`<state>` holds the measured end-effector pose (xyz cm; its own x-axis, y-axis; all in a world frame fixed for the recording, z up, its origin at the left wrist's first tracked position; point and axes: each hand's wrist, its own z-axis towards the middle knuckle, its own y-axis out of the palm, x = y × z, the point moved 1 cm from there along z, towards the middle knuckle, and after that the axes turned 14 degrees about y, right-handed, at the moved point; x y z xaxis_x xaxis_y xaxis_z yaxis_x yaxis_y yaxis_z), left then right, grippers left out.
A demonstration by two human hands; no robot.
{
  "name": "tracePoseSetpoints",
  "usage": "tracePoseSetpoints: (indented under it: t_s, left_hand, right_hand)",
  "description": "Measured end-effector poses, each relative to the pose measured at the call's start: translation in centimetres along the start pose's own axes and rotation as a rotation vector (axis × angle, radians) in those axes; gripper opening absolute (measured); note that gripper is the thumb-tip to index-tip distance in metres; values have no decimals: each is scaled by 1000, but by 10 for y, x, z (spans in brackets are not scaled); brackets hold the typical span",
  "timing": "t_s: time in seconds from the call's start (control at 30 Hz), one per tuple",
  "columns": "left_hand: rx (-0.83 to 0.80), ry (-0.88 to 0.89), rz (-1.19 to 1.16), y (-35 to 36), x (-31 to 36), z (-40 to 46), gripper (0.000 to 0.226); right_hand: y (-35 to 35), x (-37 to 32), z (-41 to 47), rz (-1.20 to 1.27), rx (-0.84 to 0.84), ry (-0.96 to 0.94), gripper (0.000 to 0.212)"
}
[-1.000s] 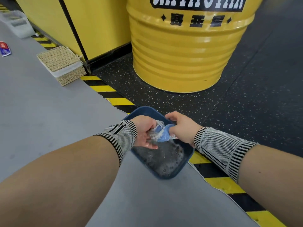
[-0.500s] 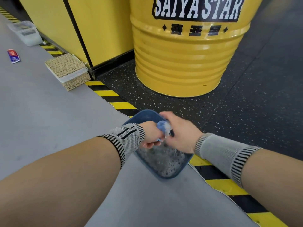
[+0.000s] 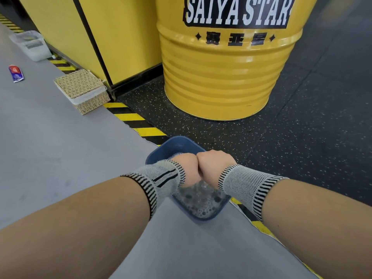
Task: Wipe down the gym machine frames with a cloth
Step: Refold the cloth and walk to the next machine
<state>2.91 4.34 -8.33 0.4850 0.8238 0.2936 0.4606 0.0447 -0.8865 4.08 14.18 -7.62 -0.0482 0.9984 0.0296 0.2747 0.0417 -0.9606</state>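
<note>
My left hand (image 3: 188, 170) and my right hand (image 3: 214, 168) are curled into fists, knuckles pressed together, just above a blue basin (image 3: 171, 143). The basin holds foamy soapy water (image 3: 201, 200) and sits at the edge of the grey platform (image 3: 50, 148). The blue cloth seen a moment ago is hidden inside the two fists. Both wrists wear grey knit bands. No gym machine frame is in view.
A big yellow barrel (image 3: 221, 77) stands on the black rubber floor (image 3: 312, 127) beyond the basin. A wicker basket (image 3: 82, 89), a clear plastic tub (image 3: 30, 45) and a small packet (image 3: 16, 73) lie on the platform. Yellow-black tape (image 3: 136, 121) marks its edge.
The hands closed together over the blue cloth, twisting until it vanished inside the fists. The view tilted up, showing more of the barrel.
</note>
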Motion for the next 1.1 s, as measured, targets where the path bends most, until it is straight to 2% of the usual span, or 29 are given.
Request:
tracePoseSetpoints:
  t_s: [0.1, 0.17, 0.23, 0.27, 0.33, 0.37, 0.4, 0.47, 0.5, 0.57, 0.63, 0.7, 0.8, 0.87, 1.1]
  left_hand:
    - [97, 15, 164, 10, 0, -4, 26]
    - [149, 49, 225, 14, 3, -8, 26]
    - [130, 61, 229, 15, 2, -8, 28]
    - [109, 42, 183, 14, 1, -6, 30]
    - [49, -34, 28, 11, -3, -3, 32]
    - [-13, -67, -102, 9, -6, -3, 32]
    - [-83, -72, -244, 8, -8, -3, 29]
    - [-154, -144, -710, 2, -7, -10, 9]
    - [-185, -155, -855, -3, -4, -12, 4]
    - [-233, -124, -938, -8, -2, -14, 12]
    - [-207, -88, -781, -8, 0, -9, 17]
    - [-150, -12, -409, -8, 0, -1, 32]
    - [-97, 95, 24, -9, 7, 1, 28]
    - [-65, 108, 123, -10, 9, -2, 28]
    - [-13, 55, 153, -4, 0, -5, 26]
  right_hand:
    - [9, 1, 12, 42, -165, 35, 20]
    - [14, 4, 16, 56, -230, 36, 14]
    - [16, 9, 14, 144, -168, 56, 16]
    - [17, 13, 11, 227, -105, 79, 26]
    - [19, 22, 2, 378, 17, 78, 57]
    - [20, 25, -3, 363, 68, 14, 70]
    - [20, 28, -8, 281, 103, -72, 80]
    - [21, 29, -15, 103, 127, -216, 100]
    - [22, 28, -17, 39, 124, -244, 106]
    - [17, 24, -18, -6, 148, -230, 95]
    - [7, 21, -17, -32, 205, -190, 67]
    - [-2, 18, -16, -79, 218, -137, 42]
    - [-6, 10, -13, -110, 189, -97, 21]
    - [-8, 6, -12, -105, 163, -71, 18]
    - [-8, 0, -8, -128, 120, -53, 16]
